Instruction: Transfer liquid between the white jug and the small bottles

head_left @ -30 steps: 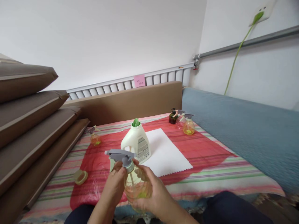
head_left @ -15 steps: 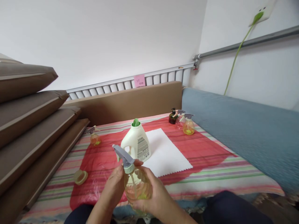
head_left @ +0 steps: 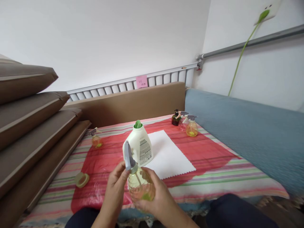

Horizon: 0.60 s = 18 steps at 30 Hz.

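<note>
Between my hands is a yellow-tinted clear spray bottle (head_left: 142, 188) with some liquid in it and a grey trigger head (head_left: 129, 158). My right hand (head_left: 160, 196) is wrapped round its body. At the neck, the thumb and fingers of my left hand (head_left: 118, 179) grip the grey head, which leans a little left. Just behind stands a white detergent jug (head_left: 139, 144) with a green spout (head_left: 138, 124) and no cap on it. A pale round cap (head_left: 82, 180) lies to the left of my left hand.
A white sheet with a zigzag edge (head_left: 172, 155) lies on red plastic (head_left: 111, 158) over a striped cloth (head_left: 249, 180). Two more spray bottles (head_left: 192, 129) and a dark pump bottle (head_left: 175, 119) stand back right, another spray bottle (head_left: 96, 141) back left. Brown cushions (head_left: 26, 133) are stacked left.
The grey trigger head has turned on the bottle, from pointing left to facing more toward me. My left hand has shifted with it; my right hand still holds the body.
</note>
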Motion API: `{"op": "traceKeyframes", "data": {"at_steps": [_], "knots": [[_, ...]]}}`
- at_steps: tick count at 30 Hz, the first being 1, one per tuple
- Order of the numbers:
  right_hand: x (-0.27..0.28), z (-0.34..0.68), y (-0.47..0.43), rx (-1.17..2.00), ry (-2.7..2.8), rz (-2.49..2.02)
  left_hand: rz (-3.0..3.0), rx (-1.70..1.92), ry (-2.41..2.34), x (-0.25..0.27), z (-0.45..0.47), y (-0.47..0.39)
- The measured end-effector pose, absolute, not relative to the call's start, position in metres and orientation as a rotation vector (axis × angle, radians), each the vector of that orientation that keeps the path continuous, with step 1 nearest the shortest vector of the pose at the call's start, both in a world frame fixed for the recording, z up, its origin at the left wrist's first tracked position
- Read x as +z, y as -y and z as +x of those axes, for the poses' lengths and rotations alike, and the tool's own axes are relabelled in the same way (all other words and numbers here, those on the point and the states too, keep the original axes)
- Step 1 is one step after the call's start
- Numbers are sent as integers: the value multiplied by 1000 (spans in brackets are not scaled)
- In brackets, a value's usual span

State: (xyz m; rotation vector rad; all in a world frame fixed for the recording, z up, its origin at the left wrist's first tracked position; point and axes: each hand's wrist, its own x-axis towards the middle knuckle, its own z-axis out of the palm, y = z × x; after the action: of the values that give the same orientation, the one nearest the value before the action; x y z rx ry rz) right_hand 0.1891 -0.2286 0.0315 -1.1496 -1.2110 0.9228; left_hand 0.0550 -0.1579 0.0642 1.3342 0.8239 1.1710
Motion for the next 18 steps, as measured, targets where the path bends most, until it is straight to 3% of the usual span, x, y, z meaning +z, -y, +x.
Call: {"op": "traceKeyframes", "data": {"at_steps": [10,18], "knots": [[26,189,229,768,1314,-1272,1493,1255,-907,70,57,162],[25,190,229,752,1319,-1262,1337,1029,-663,73,51,158]]}}
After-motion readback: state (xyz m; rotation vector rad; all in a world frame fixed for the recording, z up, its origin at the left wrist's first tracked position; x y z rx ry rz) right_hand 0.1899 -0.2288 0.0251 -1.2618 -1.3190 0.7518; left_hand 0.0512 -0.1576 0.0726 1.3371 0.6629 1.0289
